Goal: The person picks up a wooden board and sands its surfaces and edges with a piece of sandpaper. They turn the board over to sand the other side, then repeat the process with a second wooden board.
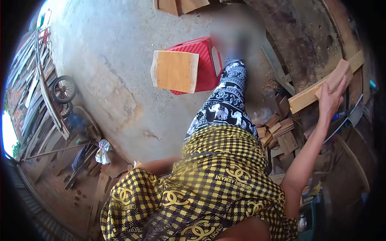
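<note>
At the right, my right hand point(330, 100) holds a short light wooden block point(337, 76), its thumb on one side and its fingers along the other. The block lies against a longer pale board point(303, 99) that slants up to the right. Part of my left forearm point(161, 165) shows beside the yellow and black checked shirt. My left hand is hidden behind the shirt's sleeve.
A flat wooden piece point(175, 71) with pale edges rests on a red plastic stool point(205, 60). Wood offcuts point(287, 142) are piled right of my leg. At the left are a wheel point(64, 89), stacked planks point(30, 88) and a white plastic bag point(103, 152).
</note>
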A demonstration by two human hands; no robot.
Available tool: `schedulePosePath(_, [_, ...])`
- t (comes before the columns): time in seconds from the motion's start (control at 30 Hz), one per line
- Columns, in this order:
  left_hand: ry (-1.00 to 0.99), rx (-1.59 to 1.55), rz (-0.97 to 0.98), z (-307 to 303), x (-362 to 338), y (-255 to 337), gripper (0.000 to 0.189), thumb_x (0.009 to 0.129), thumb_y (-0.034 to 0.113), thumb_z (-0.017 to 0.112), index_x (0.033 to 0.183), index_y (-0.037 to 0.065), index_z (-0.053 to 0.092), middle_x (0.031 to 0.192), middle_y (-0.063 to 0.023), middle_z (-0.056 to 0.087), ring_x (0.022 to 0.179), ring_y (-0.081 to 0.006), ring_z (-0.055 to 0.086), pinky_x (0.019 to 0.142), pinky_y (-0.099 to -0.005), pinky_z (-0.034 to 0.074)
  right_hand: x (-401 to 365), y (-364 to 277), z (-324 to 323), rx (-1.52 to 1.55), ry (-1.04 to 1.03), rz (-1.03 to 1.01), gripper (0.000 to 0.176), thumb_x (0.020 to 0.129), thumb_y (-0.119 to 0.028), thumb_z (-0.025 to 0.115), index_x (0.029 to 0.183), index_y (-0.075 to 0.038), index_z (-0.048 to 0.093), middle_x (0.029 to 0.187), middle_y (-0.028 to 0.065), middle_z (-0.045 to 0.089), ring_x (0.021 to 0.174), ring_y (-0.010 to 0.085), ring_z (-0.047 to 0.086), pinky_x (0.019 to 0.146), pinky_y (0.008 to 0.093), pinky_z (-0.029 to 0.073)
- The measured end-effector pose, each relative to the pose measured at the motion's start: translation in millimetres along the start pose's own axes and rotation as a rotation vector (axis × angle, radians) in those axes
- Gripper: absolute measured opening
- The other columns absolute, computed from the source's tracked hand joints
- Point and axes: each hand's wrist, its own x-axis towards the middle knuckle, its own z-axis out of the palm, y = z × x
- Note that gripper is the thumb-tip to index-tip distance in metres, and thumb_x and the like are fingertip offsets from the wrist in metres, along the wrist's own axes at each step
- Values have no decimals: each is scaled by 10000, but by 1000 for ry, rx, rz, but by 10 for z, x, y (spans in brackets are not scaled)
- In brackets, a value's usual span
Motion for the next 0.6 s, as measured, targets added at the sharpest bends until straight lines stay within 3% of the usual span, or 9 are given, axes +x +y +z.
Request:
schedulePosePath(0.23, [72, 356, 76, -273, -97, -117, 605, 906, 507, 546, 1360, 108, 514, 1328, -155, 569, 1199, -279, 549, 999, -429, 428, 907, 62, 198, -87, 76, 110, 785, 847, -491, 569, 1527, -299, 228, 1403, 234, 475, 1255, 462, 419, 1031, 476, 365])
schedulePosePath(0.47, [118, 751, 203, -652, 8, -44, 570, 903, 471, 572, 1338, 104, 537, 1301, -154, 592, 1173, -273, 568, 979, -431, 444, 910, -42, 176, -60, 48, 154, 807, 823, -500, 561, 1522, -275, 229, 1399, 242, 476, 1284, 458, 406, 1050, 481, 358])
schedulePosePath(0.57, [135, 905, 261, -1128, 616, -839, 554, 902, 455, 583, 1328, 102, 548, 1289, -154, 601, 1162, -271, 576, 971, -431, 450, 1023, 40, 206, -42, 56, 116, 795, 817, -473, 564, 1510, -245, 248, 1372, 272, 485, 1289, 484, 388, 1054, 492, 357])
schedulePosePath(0.6, [184, 680, 314, -1103, 517, -70, 371, 857, 333, 633, 1125, 79, 668, 1146, -173, 661, 1020, -299, 632, 871, -432, 491, 1084, 43, 221, -93, 42, 100, 793, 815, -469, 574, 1506, -243, 255, 1365, 286, 482, 1289, 494, 383, 1053, 497, 356])
